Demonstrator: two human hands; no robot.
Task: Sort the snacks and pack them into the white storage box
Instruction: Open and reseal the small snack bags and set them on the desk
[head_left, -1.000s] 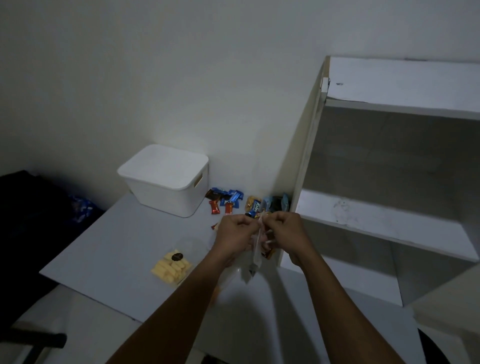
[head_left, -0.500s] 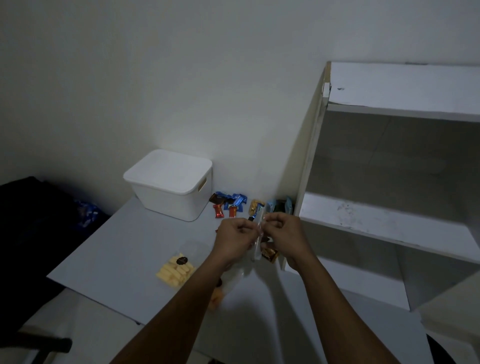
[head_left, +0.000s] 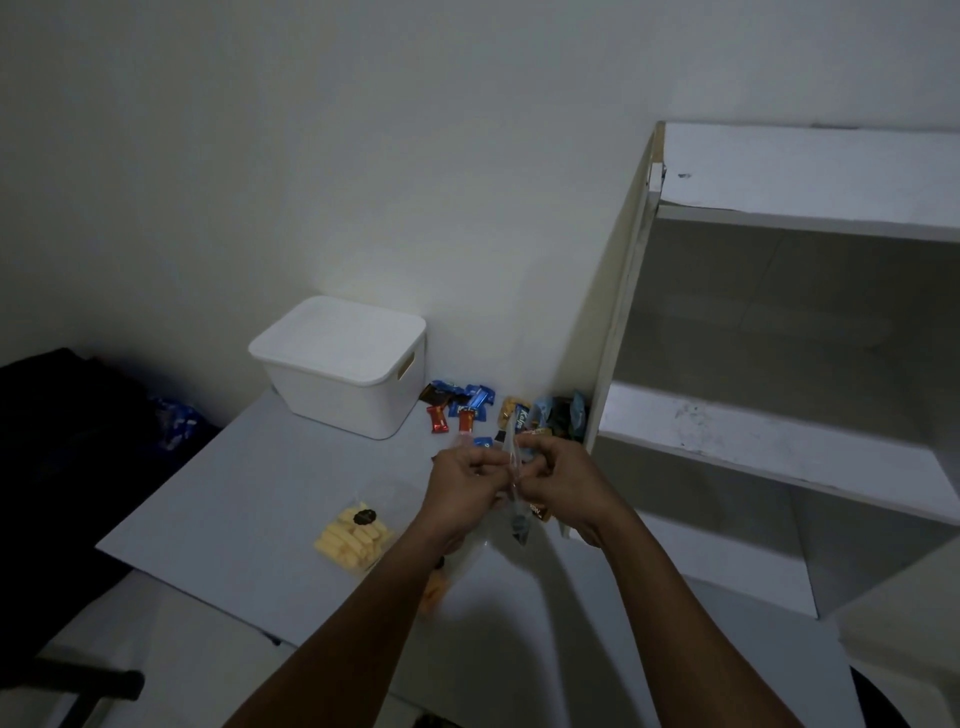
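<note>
Two grips closed: your left hand (head_left: 467, 480) and right hand (head_left: 563, 486) pinch a bag (head_left: 518, 522) front-right of the box (head_left: 332, 402), lid (head_left: 340, 338) on, while snacks (head_left: 470, 402) lie loose just right of it, so packing looks barely begun.

Orange snack (head_left: 436, 592) blurred, half hidden behind left forearm (head_left: 374, 613); clear bag (head_left: 514, 478) contents indistinct; shelf (head_left: 779, 431) cut off right.

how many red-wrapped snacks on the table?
2. One red snack lies just right of the white storage box; the second red snack sits right of that, by the blue wrappers. Others may be hidden.
</note>
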